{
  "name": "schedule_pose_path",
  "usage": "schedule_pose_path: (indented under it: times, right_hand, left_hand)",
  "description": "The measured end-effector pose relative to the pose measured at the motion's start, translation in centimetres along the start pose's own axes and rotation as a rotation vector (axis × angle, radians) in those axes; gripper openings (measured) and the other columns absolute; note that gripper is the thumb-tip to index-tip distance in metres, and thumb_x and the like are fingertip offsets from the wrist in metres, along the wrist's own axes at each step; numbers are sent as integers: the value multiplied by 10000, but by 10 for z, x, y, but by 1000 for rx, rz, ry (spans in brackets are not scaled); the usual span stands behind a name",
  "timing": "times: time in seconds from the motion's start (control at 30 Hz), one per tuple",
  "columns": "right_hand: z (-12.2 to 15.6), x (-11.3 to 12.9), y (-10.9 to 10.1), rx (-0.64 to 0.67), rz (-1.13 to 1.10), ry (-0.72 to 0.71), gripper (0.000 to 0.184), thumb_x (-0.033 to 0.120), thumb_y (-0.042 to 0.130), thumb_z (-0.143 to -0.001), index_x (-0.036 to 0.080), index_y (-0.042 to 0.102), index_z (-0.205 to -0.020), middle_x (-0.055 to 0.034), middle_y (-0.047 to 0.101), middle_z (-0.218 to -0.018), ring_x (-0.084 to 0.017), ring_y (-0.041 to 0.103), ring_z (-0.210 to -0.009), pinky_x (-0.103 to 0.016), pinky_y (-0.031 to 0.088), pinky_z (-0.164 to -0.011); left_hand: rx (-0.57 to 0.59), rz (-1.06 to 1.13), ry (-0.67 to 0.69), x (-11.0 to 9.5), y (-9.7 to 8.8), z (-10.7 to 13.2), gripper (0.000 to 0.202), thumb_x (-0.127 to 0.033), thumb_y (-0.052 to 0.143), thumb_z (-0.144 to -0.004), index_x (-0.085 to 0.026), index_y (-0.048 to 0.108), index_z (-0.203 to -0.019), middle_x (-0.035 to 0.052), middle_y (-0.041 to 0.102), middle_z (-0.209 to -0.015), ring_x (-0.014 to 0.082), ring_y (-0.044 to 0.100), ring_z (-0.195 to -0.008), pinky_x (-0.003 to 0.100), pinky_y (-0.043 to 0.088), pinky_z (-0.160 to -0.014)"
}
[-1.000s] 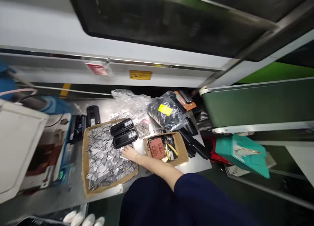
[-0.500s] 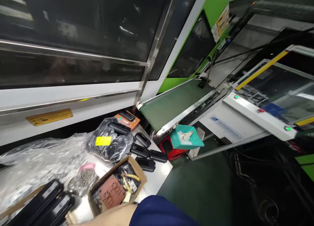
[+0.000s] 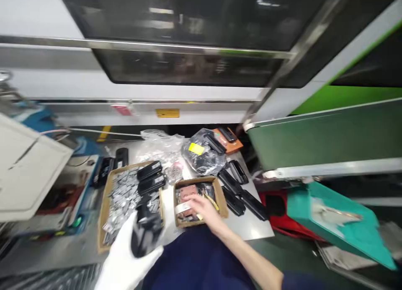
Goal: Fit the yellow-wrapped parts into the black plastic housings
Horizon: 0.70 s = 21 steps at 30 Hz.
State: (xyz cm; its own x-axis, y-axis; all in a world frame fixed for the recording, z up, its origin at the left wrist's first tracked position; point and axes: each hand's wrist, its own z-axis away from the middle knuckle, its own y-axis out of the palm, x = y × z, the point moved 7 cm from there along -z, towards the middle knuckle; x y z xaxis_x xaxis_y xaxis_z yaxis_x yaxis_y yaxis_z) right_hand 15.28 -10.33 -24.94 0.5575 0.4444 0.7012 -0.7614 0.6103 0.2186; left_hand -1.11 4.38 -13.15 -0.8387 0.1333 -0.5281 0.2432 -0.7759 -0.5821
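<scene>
My left hand (image 3: pixel 127 250), in a white glove, is closed around a black plastic part (image 3: pixel 145 233), blurred by motion. It is in front of a large cardboard box (image 3: pixel 105 216) of small grey metal pieces (image 3: pixel 121 198). Two black housings (image 3: pixel 150 177) with white labels rest on that box. My bare right hand (image 3: pixel 202 208) is over a smaller cardboard box (image 3: pixel 222 198). At its fingertips is a white strip (image 3: pixel 182 207), seemingly pinched, though blur hides the exact grip. Beneath the fingers lies a reddish-brown block (image 3: pixel 188 191).
Several black housings (image 3: pixel 230 181) lie on the table's right side. Behind are a bagged black bundle (image 3: pixel 201 156) with a yellow label, clear plastic film (image 3: pixel 160 145) and an orange board (image 3: pixel 234 145). A green conveyor (image 3: pixel 329 135) and turquoise bin (image 3: pixel 345 214) stand right, a blue machine (image 3: pixel 78 198) left.
My view has swung left, bringing the table to the middle. Both hands have come into view, the gloved left with a black part, the right over the small box.
</scene>
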Motion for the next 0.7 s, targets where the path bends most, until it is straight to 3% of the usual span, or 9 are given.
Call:
schedule_pose_path:
  times: [0.03,0.1,0.13,0.2,0.27,0.37,0.47,0.57,0.7]
  right_hand:
    - [9,17,-18,-30,-27,-26,480,690,733,-823,251,774,-1014,-16,737,-952,-126,612,-711,-233,518,-677]
    - [33,61,-40,-42,-35,-157,397,622,796,-847,256,795,-999,-13,737,-894,-102,587,-631,-202,494,-600]
    - [48,88,-44,-18,-24,-264,367,605,811,-852,264,809,-989,-11,745,-871,-91,568,-582,-189,472,-544]
    - [76,135,-42,31,52,-487,325,585,810,-870,283,826,-989,-8,768,-853,-86,578,-553,-178,465,-500]
    - [95,165,-33,84,185,-661,309,568,779,-902,282,823,-1012,-8,787,-867,-100,660,-639,-167,517,-561]
    - [103,176,-25,162,379,-785,315,535,714,-960,242,791,-1044,-14,795,-903,-105,730,-798,-143,557,-697]
    - [99,168,-29,205,499,-805,323,519,666,-994,213,757,-1038,-9,784,-932,-88,724,-836,-130,550,-767]
    - [101,164,-30,276,617,-823,317,488,662,-999,183,732,-1046,-10,754,-903,-78,673,-720,-143,536,-678]
    - [115,159,-6,348,899,-929,364,477,574,-1036,138,701,-1070,-28,718,-854,-123,656,-698,-231,520,-628]
  left_hand:
    - [26,48,-26,-2,-1,1,815,-497,710,-862,-129,418,-1528,169,581,-1465,370,558,-1375,532,491,-1164]
    - [105,91,12,-15,1,-2,783,-559,774,-815,-259,496,-1483,70,630,-1431,334,602,-1335,497,517,-1146]
    - [135,57,69,-24,4,-4,719,-546,792,-814,-306,537,-1441,41,648,-1405,320,627,-1299,503,532,-1120]
    - [153,-75,219,-39,9,-5,612,-432,771,-842,-295,564,-1402,53,662,-1360,306,654,-1237,511,553,-1067]
    - [131,-153,369,-53,12,1,532,-347,738,-846,-259,589,-1349,79,680,-1297,298,675,-1176,482,577,-1002]
    - [117,-185,476,-66,16,14,474,-336,722,-854,-255,609,-1308,85,692,-1232,282,694,-1107,430,589,-947]
    - [176,-216,405,-69,22,21,429,-340,716,-850,-259,620,-1261,74,688,-1191,262,691,-1061,405,582,-927]
    - [168,-249,379,-73,24,24,390,-354,707,-850,-239,623,-1214,89,681,-1161,265,684,-1022,393,575,-876]
    - [159,-319,498,-78,33,22,250,-290,610,-916,-203,623,-1149,99,678,-1066,270,663,-978,431,550,-906]
